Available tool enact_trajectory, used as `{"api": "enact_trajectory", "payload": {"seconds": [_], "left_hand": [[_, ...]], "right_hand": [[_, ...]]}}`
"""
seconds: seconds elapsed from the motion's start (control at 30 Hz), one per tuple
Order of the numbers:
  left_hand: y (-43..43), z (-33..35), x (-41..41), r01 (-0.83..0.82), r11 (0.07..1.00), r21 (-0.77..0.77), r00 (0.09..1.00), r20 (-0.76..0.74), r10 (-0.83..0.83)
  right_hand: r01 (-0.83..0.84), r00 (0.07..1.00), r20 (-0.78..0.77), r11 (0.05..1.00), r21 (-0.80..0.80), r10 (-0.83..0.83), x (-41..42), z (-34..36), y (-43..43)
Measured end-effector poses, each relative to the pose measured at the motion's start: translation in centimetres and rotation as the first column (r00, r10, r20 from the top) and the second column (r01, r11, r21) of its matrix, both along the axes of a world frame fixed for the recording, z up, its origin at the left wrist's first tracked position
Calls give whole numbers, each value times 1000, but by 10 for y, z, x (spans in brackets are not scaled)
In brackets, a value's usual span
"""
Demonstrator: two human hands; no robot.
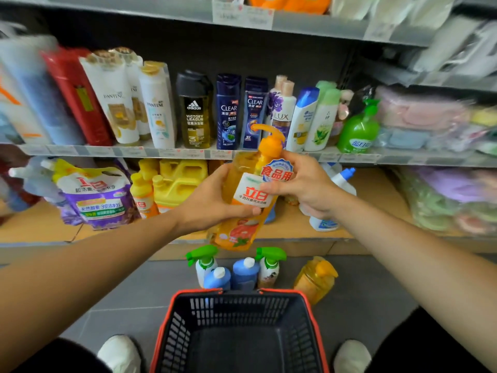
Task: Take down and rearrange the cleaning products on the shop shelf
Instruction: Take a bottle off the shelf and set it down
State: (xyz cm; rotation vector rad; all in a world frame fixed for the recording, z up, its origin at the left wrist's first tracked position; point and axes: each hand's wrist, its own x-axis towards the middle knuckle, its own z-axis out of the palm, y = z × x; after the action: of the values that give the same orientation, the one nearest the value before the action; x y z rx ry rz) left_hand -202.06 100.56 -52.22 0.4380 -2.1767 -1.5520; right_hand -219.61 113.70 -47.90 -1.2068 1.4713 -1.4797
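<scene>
Both my hands hold an orange pump bottle of dish liquid [243, 230] in front of the lower shelf [376, 200]. My left hand [215, 200] grips its body from the left. My right hand [304, 184] grips the upper part by the label, just below the orange pump head. On the floor stand two green-trigger spray bottles [205, 262] [270, 265], two blue bottles [245, 273] and another orange pump bottle [316, 278]. A white and blue bottle [326, 222] stands on the lower shelf behind my right hand.
A red and black shopping basket [239, 332] sits on the floor between my shoes. The lower shelf holds a purple refill pouch [96, 195] and yellow jugs [177, 181] at the left. The shelf above carries shampoo bottles and a green soap dispenser [359, 130]. Bagged cloths fill the right.
</scene>
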Motion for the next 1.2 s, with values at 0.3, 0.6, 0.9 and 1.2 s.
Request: {"api": "enact_trajectory", "payload": {"seconds": [0.3, 0.6, 0.9, 1.2], "left_hand": [[31, -17, 24, -76, 996, -49, 996, 44, 79], [33, -21, 24, -171, 645, -744, 913, 126, 388], [32, -18, 21, -111, 627, -771, 911, 172, 374], [41, -13, 23, -121, 661, -740, 892, 212, 400]], "right_hand": [[-114, 994, 17, 979, 169, 112, -7, -13, 33], [31, 986, -168, 997, 77, -17, -11, -26, 28], [-113, 898, -416, 989, 97, 143, -13, -19, 34], [-7, 973, -230, 998, 59, 21, -7, -26, 29]]}}
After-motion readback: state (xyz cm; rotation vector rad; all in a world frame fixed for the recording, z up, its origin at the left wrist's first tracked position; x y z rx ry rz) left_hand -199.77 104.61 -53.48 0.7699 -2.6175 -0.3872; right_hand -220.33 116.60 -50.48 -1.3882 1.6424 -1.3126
